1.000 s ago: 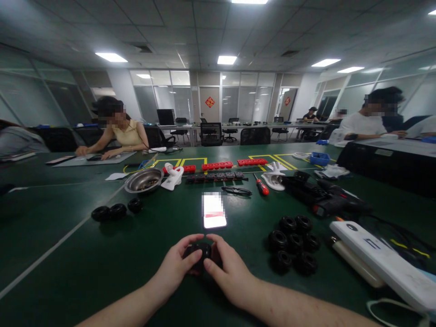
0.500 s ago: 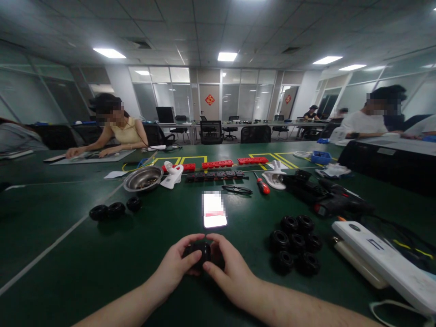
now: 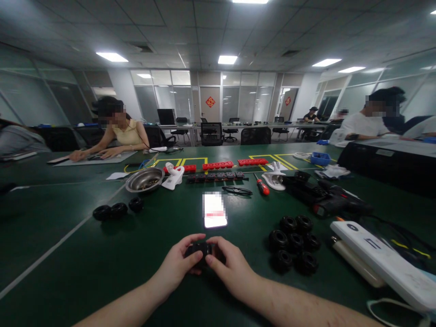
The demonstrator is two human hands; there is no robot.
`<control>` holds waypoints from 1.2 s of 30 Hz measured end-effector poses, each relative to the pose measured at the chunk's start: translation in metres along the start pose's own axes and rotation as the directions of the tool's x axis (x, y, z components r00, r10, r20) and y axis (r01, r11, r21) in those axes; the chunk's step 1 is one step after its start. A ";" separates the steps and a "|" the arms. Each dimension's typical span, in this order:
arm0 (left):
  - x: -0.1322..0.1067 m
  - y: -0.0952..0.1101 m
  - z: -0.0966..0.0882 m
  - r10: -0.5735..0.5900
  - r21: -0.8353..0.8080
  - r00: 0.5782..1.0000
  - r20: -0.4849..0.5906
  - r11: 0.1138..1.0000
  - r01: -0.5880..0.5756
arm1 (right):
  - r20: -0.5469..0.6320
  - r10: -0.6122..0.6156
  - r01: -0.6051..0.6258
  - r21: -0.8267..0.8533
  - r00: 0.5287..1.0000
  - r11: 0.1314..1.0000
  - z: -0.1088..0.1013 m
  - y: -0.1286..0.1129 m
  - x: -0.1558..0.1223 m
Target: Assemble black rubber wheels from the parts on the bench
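A small black wheel-like part (image 3: 199,249) is held between my two hands, low in the middle of the view. My left hand (image 3: 182,259) has its fingers and thumb closed round the left side. On the other side, my right hand (image 3: 225,259) grips with thumb and fingertips. The fingers hide much of the part. A lit phone (image 3: 215,221) lies flat just beyond my hands. Several black toy tires (image 3: 295,242) are grouped on the table to my right, and three more tires (image 3: 119,210) lie at the left.
Farther off are a metal bowl (image 3: 145,180) with small parts, red trays (image 3: 218,165), a black strip of parts (image 3: 218,176), glasses (image 3: 237,190) and a red screwdriver (image 3: 262,185). At right lie a power drill (image 3: 337,200) and a white power bank-like case (image 3: 381,259). Other people sit across the table.
The black part has turned slightly between my hands, and my right fingers have shifted a little on it. The view has moved slightly; the table's things lie as before.
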State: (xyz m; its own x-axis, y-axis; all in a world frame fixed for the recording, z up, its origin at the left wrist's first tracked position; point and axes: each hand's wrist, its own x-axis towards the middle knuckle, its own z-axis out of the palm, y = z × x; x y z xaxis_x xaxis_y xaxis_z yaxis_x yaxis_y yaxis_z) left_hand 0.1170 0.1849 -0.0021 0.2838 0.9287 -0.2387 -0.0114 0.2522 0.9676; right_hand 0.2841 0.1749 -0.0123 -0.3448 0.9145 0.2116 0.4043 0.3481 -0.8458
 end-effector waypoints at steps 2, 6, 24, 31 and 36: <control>0.000 0.002 0.000 -0.008 -0.012 1.000 -0.003 1.000 0.008 | -0.017 -0.031 0.031 0.009 0.999 0.999 -0.001 -0.001 -0.001; 0.000 0.004 0.001 -0.035 -0.041 0.999 -0.011 0.999 0.035 | -0.020 -0.123 0.124 0.039 0.992 0.992 -0.002 -0.004 -0.001; -0.002 0.003 0.002 -0.020 0.018 1.000 -0.024 1.000 0.021 | -0.026 -0.018 0.018 -0.004 0.999 1.000 -0.001 -0.001 0.000; 0.001 0.005 0.001 -0.039 -0.027 0.999 -0.002 0.999 0.039 | -0.016 -0.136 0.136 0.011 0.991 0.991 -0.003 -0.006 -0.002; -0.001 0.005 0.003 -0.032 -0.041 0.999 -0.039 0.999 0.030 | -0.053 -0.103 0.105 0.031 0.993 0.994 -0.001 -0.006 -0.003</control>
State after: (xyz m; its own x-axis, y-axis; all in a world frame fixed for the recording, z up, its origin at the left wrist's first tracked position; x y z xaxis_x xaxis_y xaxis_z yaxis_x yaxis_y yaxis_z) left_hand 0.1195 0.1849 0.0029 0.2463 0.9301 -0.2726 -0.0424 0.2913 0.9557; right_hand 0.2838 0.1704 -0.0071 -0.3392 0.8832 0.3237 0.3397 0.4359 -0.8334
